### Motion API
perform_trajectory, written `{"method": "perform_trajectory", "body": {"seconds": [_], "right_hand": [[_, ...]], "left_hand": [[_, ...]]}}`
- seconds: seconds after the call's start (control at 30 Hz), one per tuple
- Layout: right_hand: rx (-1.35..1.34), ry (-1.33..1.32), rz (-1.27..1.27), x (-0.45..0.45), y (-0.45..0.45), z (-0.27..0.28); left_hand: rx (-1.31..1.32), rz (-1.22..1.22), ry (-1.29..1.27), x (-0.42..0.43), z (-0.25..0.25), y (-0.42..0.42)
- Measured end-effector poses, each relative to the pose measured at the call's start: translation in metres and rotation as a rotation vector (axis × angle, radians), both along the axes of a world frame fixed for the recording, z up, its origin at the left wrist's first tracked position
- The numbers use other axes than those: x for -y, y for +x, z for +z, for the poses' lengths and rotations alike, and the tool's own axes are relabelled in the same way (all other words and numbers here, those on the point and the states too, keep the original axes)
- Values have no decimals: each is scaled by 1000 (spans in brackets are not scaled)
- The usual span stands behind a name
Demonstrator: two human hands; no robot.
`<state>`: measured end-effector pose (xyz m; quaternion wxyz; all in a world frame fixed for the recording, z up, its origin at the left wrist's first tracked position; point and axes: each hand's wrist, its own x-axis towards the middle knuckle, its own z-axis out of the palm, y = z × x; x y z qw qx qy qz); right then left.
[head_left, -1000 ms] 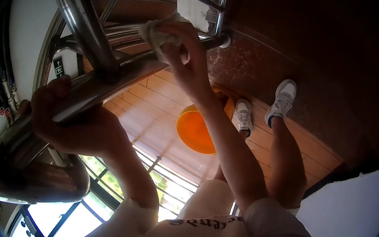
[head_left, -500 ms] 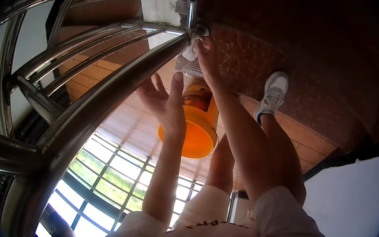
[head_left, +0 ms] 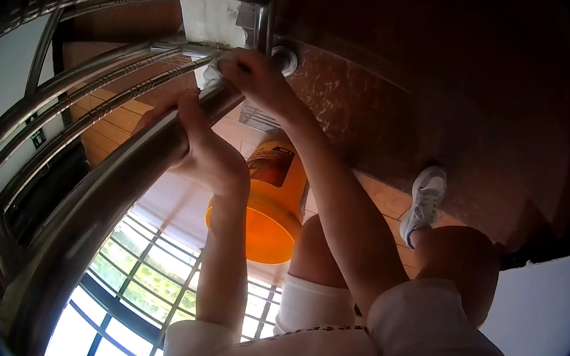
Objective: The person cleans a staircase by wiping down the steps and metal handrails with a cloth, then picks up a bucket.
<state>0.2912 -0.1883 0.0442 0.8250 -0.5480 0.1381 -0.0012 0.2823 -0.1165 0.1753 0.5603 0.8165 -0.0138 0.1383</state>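
A thick metal handrail slants up from the lower left. My left hand is wrapped round it partway up, thumb on top and fingers partly hidden behind. Near the rail's upper end, my right hand is closed on a white cloth and presses it against the rail. Most of the cloth is covered by the hand. Below my hands an orange bucket with a dark label stands on the floor, its rim partly behind my left forearm.
Thinner metal bars run beside the handrail on the left. An upright post rises by a reddish-brown stone step. My shoe rests at the step's edge. A barred window lies at the lower left.
My left hand has gone from open beside the rail to gripping it. My right hand has moved the cloth from the post's base onto the rail, to the left.
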Motion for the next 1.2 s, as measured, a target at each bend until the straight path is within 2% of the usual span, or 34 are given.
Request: {"method": "perform_trajectory", "body": {"seconds": [0.07, 0.1, 0.13, 0.23, 0.33, 0.43, 0.47, 0.53, 0.57, 0.6, 0.67, 0.73, 0.8, 0.87, 0.97, 1.03, 1.07, 1.13, 1.2], "right_hand": [[-115, -121, 402, 37, 19, 21], [-120, -263, 562, 44, 36, 33], [-115, -277, 587, 40, 44, 31], [-231, -6, 990, 41, 78, 49], [-135, 250, 1208, 61, 85, 49], [-27, -50, 992, 63, 71, 47], [-87, -177, 881, 64, 60, 44], [67, -123, 441, 53, 22, 35], [25, -67, 358, 59, 6, 35], [30, -77, 377, 65, -9, 40], [56, -178, 100, 77, -25, 40], [157, -271, -126, 88, -23, 48], [387, -383, -440, 113, -6, 64], [499, -184, -474, 142, 11, 95], [551, -138, -278, 173, 30, 116], [628, -16, -215, 182, 32, 148], [642, 140, -190, 183, 34, 166], [641, 69, -299, 185, 34, 218], [669, 58, -260, 199, 45, 242]], "left_hand": [[35, 98, -55, 11, -6, 0], [48, 107, -83, 12, -10, 2], [50, 121, -106, 11, -9, -2], [113, 35, -108, 11, -6, 0], [152, 17, -166, 14, -9, 0], [124, 70, -201, 14, -8, -1], [168, 105, -264, 12, -17, 3], [168, 108, -261, 16, -9, 0], [141, 94, -291, 17, -5, 0], [149, 113, -299, 18, -3, -1], [151, 111, -315, 21, -5, 3], [159, 176, -339, 24, -2, 4], [215, 188, -244, 22, -7, 7], [235, 220, -256, 26, -7, 10], [176, 291, -184, 19, -20, 9], [208, 323, -133, 21, -19, 12], [237, 333, -102, 22, -17, 12], [152, 313, -158, 25, -3, 4], [147, 363, -240, 35, 11, 1]]}}
